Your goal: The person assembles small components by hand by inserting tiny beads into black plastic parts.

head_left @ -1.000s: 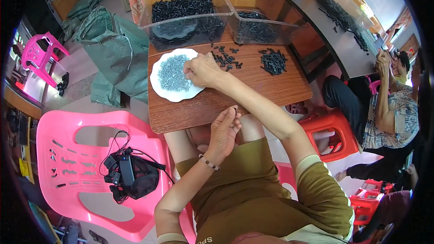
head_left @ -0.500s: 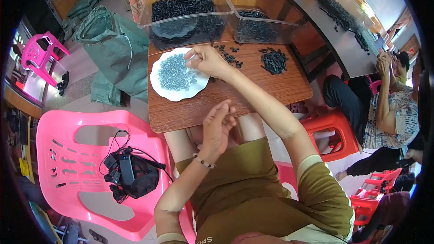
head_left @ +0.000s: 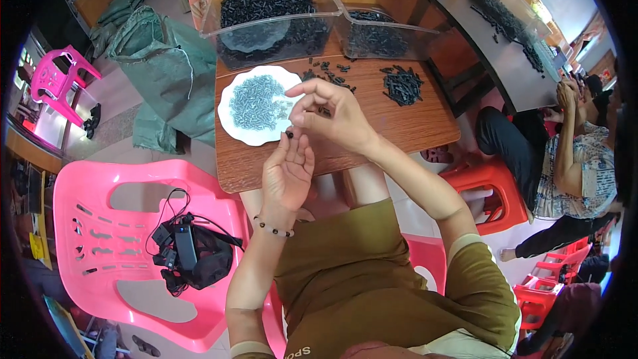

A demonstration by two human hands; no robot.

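My left hand (head_left: pixel 289 169) is palm up at the table's near edge, its fingertips pinching a small black tubular piece (head_left: pixel 289 134). Just above it hovers my right hand (head_left: pixel 335 116), fingers curved and apart, with nothing visible between them. A scalloped white plate (head_left: pixel 224 118) lies left of both hands. On it is a heap of small clear, silvery pieces (head_left: pixel 254 103). Several loose black pieces (head_left: pixel 339 81) are partly hidden behind my right hand. A denser pile of black pieces (head_left: pixel 402 86) sits farther right on the brown wooden table (head_left: pixel 425 129).
Two clear bins, a larger (head_left: pixel 266 10) and a smaller (head_left: pixel 375 34), hold black pieces at the back. Green sacks (head_left: pixel 163 73) stand left. A pink chair (head_left: pixel 86 226) carries a black pouch (head_left: pixel 212 252) and cables. To the right are a red stool (head_left: pixel 508 206), a dark table (head_left: pixel 492 60) and another person.
My right hand has drawn back from the plate toward me and loosened its pinch. My left hand has risen to meet it, now showing a black piece at its fingertips.
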